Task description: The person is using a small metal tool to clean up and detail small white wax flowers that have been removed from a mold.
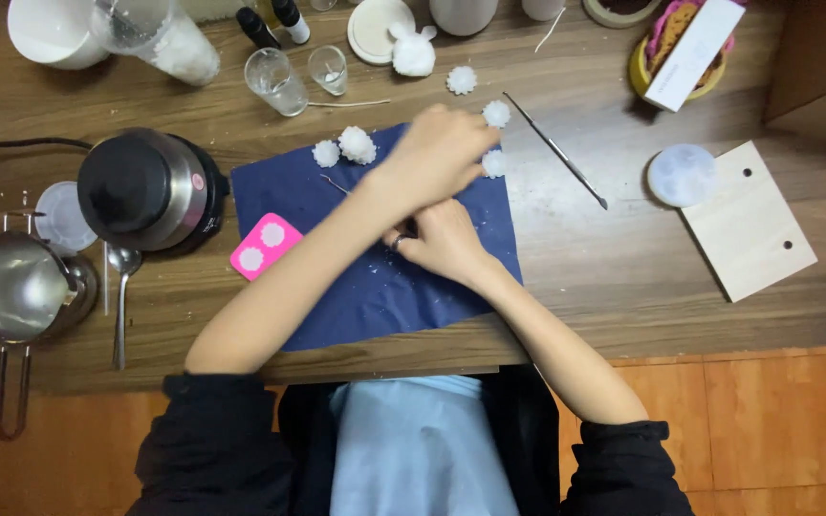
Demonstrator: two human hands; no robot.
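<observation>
Far left, a steel pitcher [13,287] sits at the table edge with a spoon [122,287] lying just beside it. Next along, a black-lidded kettle [145,189] stands with a small red label on its side. Behind it, a white cup [50,31] and a clear tumbler [160,36] at the top edge, then two small glasses [277,81].

Now the blue cloth [375,287], spread mid-table. On its left edge lies a pink mould [266,246], rectangular, two white rounds in it. At the cloth's top, white wax flowers [356,145] sit close together.

Over the cloth, the arms cross. The left hand [437,153] reaches far across, fingers curled down among the flowers at the cloth's right corner; one flower [496,114] shows right at its fingertips, touching or not I can't tell. The right hand [444,239] lies under that forearm, a ring showing, fingers bent inward on the cloth; what they pinch is hidden.

Right of the cloth, a thin metal tool [558,153] lies slantwise. Then a pale round disc [682,175] overlapping a wooden board [748,220]. Top right, a white oblong box [692,53] rests tilted in a yellow bowl [644,76].
</observation>
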